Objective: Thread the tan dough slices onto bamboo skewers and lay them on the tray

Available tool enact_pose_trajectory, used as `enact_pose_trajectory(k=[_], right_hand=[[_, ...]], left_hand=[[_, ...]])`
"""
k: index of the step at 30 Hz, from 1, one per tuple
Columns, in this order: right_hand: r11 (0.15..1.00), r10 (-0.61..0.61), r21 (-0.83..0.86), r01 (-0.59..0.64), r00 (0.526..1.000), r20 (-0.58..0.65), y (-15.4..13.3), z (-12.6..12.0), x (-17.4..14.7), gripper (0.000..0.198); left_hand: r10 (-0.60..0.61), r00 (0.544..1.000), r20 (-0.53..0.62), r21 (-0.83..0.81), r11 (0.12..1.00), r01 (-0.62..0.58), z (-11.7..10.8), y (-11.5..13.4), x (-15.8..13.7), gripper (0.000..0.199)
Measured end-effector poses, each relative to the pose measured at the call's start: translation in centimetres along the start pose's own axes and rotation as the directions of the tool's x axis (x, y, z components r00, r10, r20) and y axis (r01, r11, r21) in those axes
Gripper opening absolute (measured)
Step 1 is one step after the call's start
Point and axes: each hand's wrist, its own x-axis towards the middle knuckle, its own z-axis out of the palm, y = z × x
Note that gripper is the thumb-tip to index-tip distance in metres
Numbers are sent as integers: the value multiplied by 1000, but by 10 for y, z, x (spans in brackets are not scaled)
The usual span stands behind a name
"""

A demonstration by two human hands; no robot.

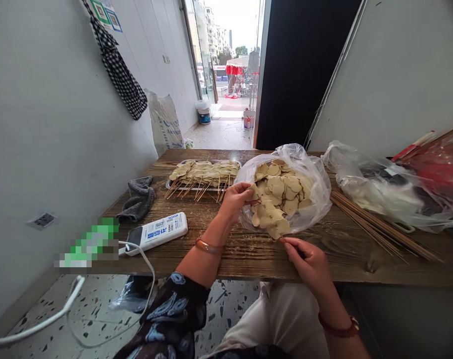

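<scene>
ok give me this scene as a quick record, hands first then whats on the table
left hand: fingers on a slice at the upper end of a threaded row
right hand: pinching at the row's lower end
plastic bag: open, holding loose slices, partly behind the row
tray: left of the bag, bearing filled skewers
bare sticks: lying together right of the bag
left side: crumpled grey cloth, white device with printed text
</scene>
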Motion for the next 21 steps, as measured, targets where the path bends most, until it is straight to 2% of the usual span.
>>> enact_pose_trajectory(k=[9, 21], right_hand=[[1000, 7, 3, -7, 1000, 1, 2, -1, 0, 27], [999, 35, -2, -35, 999, 17, 4, -2, -1, 29]], left_hand=[[-58, 998, 29, -106, 993, 60, -1, 2, -1, 37], [-61, 997, 55, -43, 997, 64, 2, 2, -4, 38]])
